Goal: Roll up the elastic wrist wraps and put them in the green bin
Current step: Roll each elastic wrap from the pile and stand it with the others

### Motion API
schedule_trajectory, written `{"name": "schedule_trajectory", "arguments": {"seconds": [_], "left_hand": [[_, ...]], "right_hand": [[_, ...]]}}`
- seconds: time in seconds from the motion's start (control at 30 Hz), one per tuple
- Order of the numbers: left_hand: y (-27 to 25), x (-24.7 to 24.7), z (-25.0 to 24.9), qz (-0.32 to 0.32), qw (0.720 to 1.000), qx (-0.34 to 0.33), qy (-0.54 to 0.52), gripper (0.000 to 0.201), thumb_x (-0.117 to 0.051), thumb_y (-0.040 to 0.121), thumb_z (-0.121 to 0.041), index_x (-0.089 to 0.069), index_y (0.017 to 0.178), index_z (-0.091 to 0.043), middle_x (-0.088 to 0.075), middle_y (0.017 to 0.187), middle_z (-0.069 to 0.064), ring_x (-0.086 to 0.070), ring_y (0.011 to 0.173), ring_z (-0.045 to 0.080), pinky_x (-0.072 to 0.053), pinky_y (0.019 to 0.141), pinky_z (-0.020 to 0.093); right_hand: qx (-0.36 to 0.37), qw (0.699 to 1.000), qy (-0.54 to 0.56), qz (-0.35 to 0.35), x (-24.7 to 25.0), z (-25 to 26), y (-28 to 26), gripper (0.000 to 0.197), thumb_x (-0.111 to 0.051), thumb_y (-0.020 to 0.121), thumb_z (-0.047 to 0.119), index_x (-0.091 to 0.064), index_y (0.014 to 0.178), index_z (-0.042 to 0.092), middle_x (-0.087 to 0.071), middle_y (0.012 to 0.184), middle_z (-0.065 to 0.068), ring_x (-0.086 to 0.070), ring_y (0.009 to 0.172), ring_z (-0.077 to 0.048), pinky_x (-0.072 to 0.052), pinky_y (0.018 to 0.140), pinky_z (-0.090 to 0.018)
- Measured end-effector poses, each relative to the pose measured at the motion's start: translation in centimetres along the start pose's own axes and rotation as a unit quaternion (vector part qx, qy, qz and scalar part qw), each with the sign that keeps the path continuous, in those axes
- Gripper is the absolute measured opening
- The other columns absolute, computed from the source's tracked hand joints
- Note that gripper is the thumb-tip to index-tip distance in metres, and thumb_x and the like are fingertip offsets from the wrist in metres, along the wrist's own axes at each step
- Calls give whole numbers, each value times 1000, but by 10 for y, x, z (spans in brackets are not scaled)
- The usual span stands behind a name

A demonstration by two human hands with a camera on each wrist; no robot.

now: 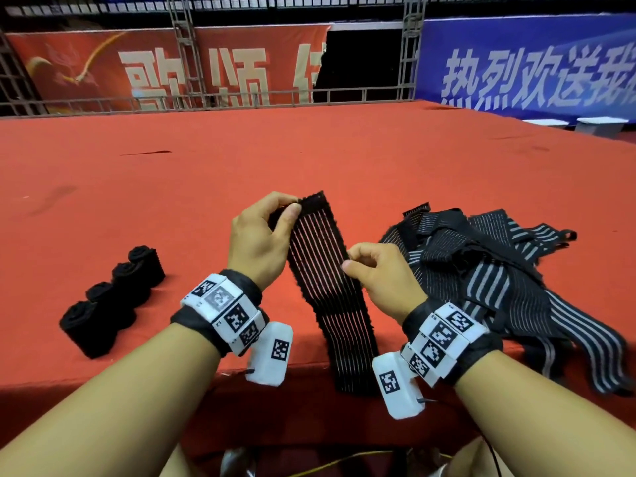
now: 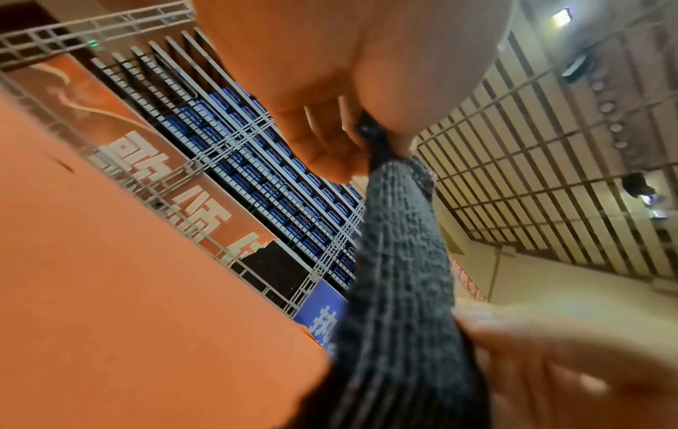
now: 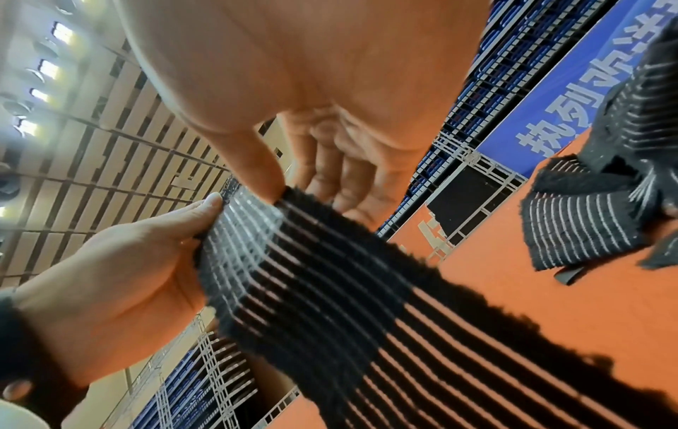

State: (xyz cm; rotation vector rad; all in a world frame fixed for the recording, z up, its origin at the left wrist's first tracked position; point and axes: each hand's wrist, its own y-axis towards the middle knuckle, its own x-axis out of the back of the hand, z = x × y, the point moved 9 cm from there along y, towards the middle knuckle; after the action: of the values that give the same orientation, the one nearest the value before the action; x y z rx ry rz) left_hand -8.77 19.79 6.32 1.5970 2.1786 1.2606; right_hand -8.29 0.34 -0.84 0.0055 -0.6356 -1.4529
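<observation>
Above the red tabletop [image 1: 344, 160] my left hand [image 1: 256, 241] pinches the wrap [image 1: 327, 270] at its far end, my right hand [image 1: 378, 273] pinching its edge nearer me; the strip runs toward me over the edge, probably unrolled.

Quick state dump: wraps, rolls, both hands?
Held wrist wrap: unrolled, stretched flat, near end hanging over the table edge.
Left hand: pinches the wrap's far end.
Right hand: pinches the wrap's right edge.
Rolled wraps: four, rolled up, in a row on the red table.
Pile of wraps: unrolled, tangled.
Green bin: not in view.
</observation>
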Motion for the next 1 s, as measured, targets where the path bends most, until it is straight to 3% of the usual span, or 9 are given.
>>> {"name": "schedule_trajectory", "arguments": {"seconds": [0.1, 0.23, 0.43, 0.5, 0.6, 0.7, 0.8, 0.87, 1.0], "left_hand": [[1, -5, 1, 28, 998, 25, -55, 8, -63, 92, -29, -71, 92, -29, -70, 81, -17, -64, 78, 2, -55, 76, 33], [-4, -16, -6, 85, 993, 35, -80, 18, -69, 95, -12, -71, 90, -29, -72, 79, -10, -66, 74, 8, -56, 71, 34], [-1, -8, -14, 52, 982, 65, -170, 13, -69, 95, -12, -68, 92, -25, -67, 72, -4, -59, 60, 7, -47, 51, 21], [-1, -7, -15, 51, 975, 67, -206, 12, -70, 94, -12, -66, 98, -24, -71, 78, -2, -65, 67, 7, -52, 58, 22], [-4, -11, -13, 75, 974, 60, -207, 21, -68, 94, -5, -64, 106, -23, -76, 93, 3, -72, 84, 12, -58, 75, 27], [-10, -21, 0, 97, 972, 94, -191, 23, -66, 94, 0, -62, 110, -15, -75, 88, 8, -70, 74, 9, -57, 66, 24], [-18, -32, 16, 121, 965, 141, -187, 21, -65, 95, 0, -60, 111, -13, -72, 80, 6, -66, 62, 8, -50, 53, 21], [-21, -37, 30, 125, 963, 161, -175, 18, -66, 95, -3, -60, 105, -16, -72, 78, 5, -66, 61, 10, -50, 51, 23], [-20, -40, 54, 104, 979, 143, -101, 15, -73, 92, -15, -64, 87, -26, -71, 76, -8, -65, 69, 11, -52, 66, 30]], "right_hand": [[37, 998, 20, -52, 9, 14, -4, 8, -68, 84, 29, -64, 78, 26, -63, 69, 15, -58, 64, -5, -48, 68, -27], [86, 990, 70, -81, 17, 32, -4, 20, -69, 84, 33, -71, 102, 26, -75, 94, 2, -71, 88, -15, -58, 83, -38], [82, 984, 149, -60, 14, 38, 2, 7, -68, 93, 12, -71, 87, 13, -73, 77, -7, -68, 72, -15, -56, 70, -39], [64, 981, 167, -70, 15, 36, 2, 8, -66, 96, 8, -70, 90, 8, -70, 71, -9, -65, 66, -17, -55, 65, -38], [42, 981, 178, -70, 10, 31, 1, 12, -63, 97, 5, -69, 87, 9, -63, 61, -2, -56, 50, -6, -46, 48, -22], [8, 978, 202, -42, 0, 25, -1, 13, -62, 98, 6, -67, 86, 8, -56, 58, -8, -50, 40, -7, -38, 39, -19], [1, 987, 155, -42, -3, 15, 3, 21, -62, 100, 14, -65, 80, 10, -49, 52, -8, -42, 37, -12, -35, 39, -22], [1, 994, 102, -45, -4, 4, 9, 25, -62, 100, 20, -67, 76, 16, -53, 48, 7, -46, 40, -8, -38, 44, -25], [4, 999, 4, -50, -8, -17, 20, 28, -66, 92, 39, -69, 73, 19, -62, 60, 7, -55, 57, -7, -48, 63, -35]]}}
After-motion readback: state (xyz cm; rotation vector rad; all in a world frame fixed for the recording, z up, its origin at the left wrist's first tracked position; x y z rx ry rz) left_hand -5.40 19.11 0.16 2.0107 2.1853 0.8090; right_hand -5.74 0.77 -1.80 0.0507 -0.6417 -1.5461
